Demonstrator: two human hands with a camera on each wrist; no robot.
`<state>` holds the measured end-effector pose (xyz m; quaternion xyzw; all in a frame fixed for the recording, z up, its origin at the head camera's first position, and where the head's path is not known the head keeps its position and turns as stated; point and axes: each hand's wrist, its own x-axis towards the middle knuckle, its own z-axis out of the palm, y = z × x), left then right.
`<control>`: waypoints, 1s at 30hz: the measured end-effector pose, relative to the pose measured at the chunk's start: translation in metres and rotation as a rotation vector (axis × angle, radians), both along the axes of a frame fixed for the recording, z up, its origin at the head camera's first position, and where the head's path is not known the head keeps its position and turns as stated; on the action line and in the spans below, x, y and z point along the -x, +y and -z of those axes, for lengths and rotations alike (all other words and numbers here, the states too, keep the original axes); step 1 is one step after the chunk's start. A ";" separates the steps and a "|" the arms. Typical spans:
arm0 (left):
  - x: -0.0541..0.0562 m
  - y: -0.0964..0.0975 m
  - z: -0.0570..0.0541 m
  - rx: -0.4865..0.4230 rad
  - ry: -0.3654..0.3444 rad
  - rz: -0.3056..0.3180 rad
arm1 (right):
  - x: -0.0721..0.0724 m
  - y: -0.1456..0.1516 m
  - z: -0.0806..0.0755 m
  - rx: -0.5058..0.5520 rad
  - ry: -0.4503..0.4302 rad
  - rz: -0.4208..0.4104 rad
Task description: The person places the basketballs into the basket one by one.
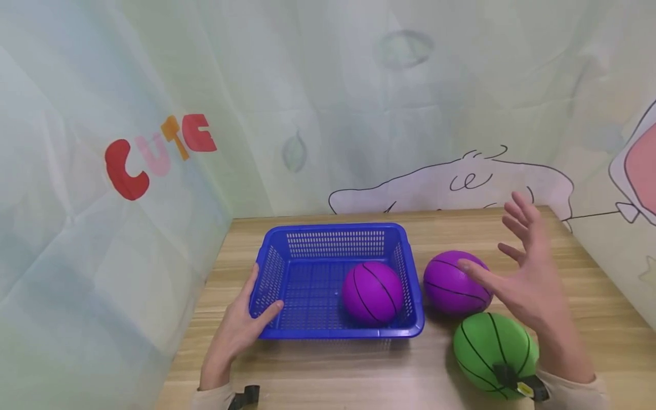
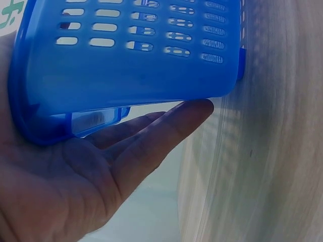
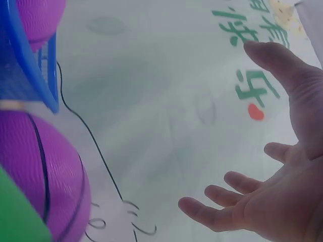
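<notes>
A blue plastic basket with slotted walls stands on the wooden table. My left hand grips its left front corner, the thumb over the rim and the fingers along the outside wall, as the left wrist view also shows. Inside the basket, toward the right, lies a purple ball with black lines. A second purple ball sits just outside the right wall, and a green ball lies in front of it. My right hand is raised above these two, fingers spread and holding nothing.
The wooden table ends at a pale curtain behind, with more printed cloth at both sides. Black straps are on both wrists; the right one overlaps the green ball in the head view.
</notes>
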<state>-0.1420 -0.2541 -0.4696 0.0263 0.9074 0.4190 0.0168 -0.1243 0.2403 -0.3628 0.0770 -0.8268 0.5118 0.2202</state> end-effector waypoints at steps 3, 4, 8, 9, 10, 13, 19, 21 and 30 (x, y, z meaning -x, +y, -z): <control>0.000 0.000 0.001 0.001 0.005 -0.002 | -0.006 0.012 0.001 0.015 0.004 -0.002; 0.001 0.000 0.002 0.002 0.009 -0.002 | -0.008 0.015 0.002 0.016 0.006 -0.002; 0.001 0.000 0.003 0.009 0.022 0.002 | -0.019 0.030 0.009 0.016 0.002 0.003; 0.001 0.000 0.003 0.010 0.023 0.002 | -0.021 0.034 0.012 0.013 0.000 0.007; 0.001 0.000 0.003 0.010 0.022 0.001 | -0.024 0.037 0.015 0.009 -0.004 0.010; 0.001 -0.001 0.003 0.009 0.023 -0.003 | -0.030 0.046 0.025 -0.004 -0.023 0.013; 0.001 -0.001 0.004 0.011 0.030 -0.003 | -0.043 0.065 0.053 -0.063 -0.070 -0.014; 0.001 -0.001 0.003 0.011 0.030 -0.002 | -0.047 0.070 0.063 -0.081 -0.090 -0.031; 0.000 0.000 0.002 0.005 0.022 -0.006 | -0.062 0.088 0.093 -0.105 -0.198 -0.072</control>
